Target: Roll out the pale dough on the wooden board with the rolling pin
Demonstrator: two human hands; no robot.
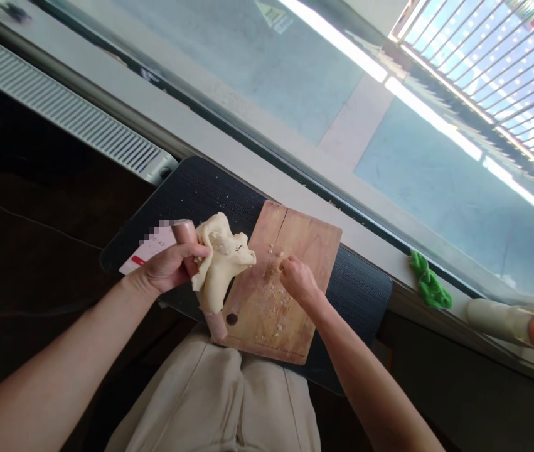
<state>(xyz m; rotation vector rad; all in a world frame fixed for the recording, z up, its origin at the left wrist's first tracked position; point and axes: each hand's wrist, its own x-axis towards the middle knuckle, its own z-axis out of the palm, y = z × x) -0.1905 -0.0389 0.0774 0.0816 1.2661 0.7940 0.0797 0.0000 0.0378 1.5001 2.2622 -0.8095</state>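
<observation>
My left hand is closed, its thumb pressing the edge of a crumpled sheet of pale dough. A pinkish-brown cylinder, like a piece of rolling pin, sticks up past the same fingers. The dough hangs in folds over the left edge of the wooden cutting board, and a second cylinder end pokes out beneath it. On the board, my right hand has its fingers curled together beside scattered dough crumbs. Whatever those fingers may hold is hidden.
The board lies on a small black table over my lap. A pink-and-white paper is at its left. Beyond are a radiator, a windowsill with a green cloth item, and a pale bottle-like object.
</observation>
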